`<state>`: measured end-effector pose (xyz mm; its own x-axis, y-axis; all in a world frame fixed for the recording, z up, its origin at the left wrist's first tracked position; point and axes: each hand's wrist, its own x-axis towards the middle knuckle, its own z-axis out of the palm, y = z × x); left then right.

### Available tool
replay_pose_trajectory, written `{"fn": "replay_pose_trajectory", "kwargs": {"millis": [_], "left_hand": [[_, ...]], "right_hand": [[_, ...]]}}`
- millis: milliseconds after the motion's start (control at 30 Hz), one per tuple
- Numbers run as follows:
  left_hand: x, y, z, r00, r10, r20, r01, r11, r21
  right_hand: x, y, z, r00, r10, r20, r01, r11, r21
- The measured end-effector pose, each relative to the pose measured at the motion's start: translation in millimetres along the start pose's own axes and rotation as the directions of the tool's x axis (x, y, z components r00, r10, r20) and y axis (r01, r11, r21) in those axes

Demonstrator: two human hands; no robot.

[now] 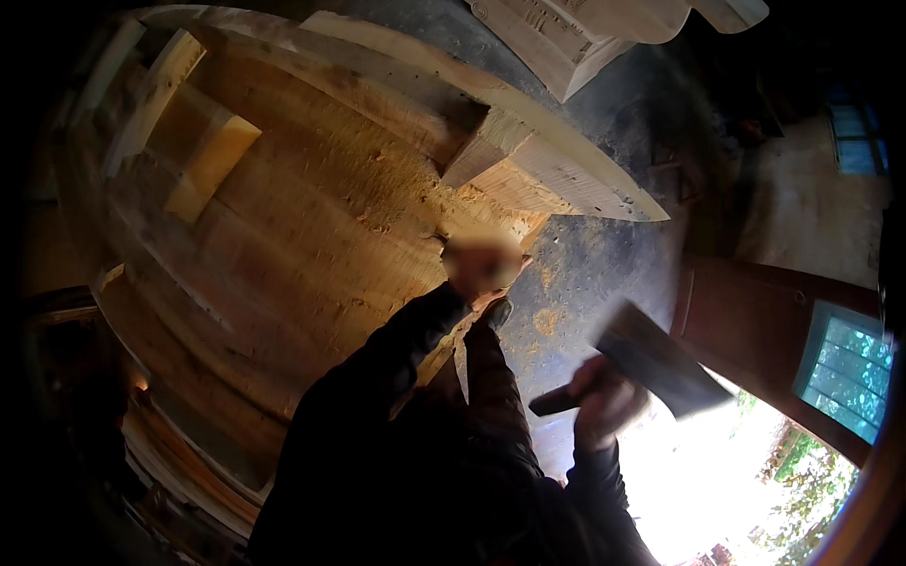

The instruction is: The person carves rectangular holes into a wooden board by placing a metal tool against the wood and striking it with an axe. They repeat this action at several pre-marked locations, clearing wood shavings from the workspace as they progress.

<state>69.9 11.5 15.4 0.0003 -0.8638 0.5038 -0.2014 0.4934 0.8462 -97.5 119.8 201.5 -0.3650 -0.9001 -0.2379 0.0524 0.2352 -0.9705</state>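
Note:
My right hand point(609, 401) is raised to the right and closed on a mallet point(661, 363) with a broad dark block head and a short dark handle. Motion blurs both. My left hand point(481, 269) is closed low over the edge of a large wooden workpiece point(283, 274), beside a thick end block point(533, 179). A blurred patch covers much of that hand, and what it grips cannot be made out. Wood chips point(392, 189) lie scattered on the boards by the block.
My shod foot point(497, 314) stands by the workpiece's edge. A smaller pale block point(212, 165) rises from the boards at far left. Another carved wooden piece point(576, 38) lies at the top. At right are a grey floor point(604, 264), a bright doorway and a window point(849, 373).

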Motion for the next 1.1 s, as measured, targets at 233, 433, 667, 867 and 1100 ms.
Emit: {"fn": "replay_pose_trajectory", "kwargs": {"millis": [233, 433, 667, 867, 1100], "left_hand": [[5, 7, -3, 1.000, -0.010, 0.029, 0.012, 0.995, -0.097], [2, -2, 2, 0.996, -0.085, -0.001, 0.085, 0.991, -0.100], [-7, -5, 9, 0.985, -0.117, 0.125, 0.089, 0.973, 0.212], [-22, 8, 36, 0.988, 0.020, 0.154, -0.060, 0.963, 0.261], [-24, 7, 30, 0.980, 0.063, 0.187, -0.109, 0.963, 0.245]], "right_hand": [[45, 73, 31, 0.854, -0.288, 0.434, 0.519, 0.539, -0.663], [12, -6, 4, 0.990, 0.083, -0.116, -0.092, 0.993, -0.075], [39, 80, 21, 0.812, -0.359, 0.460, 0.583, 0.533, -0.613], [24, 91, -40, 0.943, -0.102, 0.317, 0.292, 0.711, -0.639], [-8, 110, -83, 0.982, 0.136, 0.134, -0.010, 0.737, -0.676]]}}
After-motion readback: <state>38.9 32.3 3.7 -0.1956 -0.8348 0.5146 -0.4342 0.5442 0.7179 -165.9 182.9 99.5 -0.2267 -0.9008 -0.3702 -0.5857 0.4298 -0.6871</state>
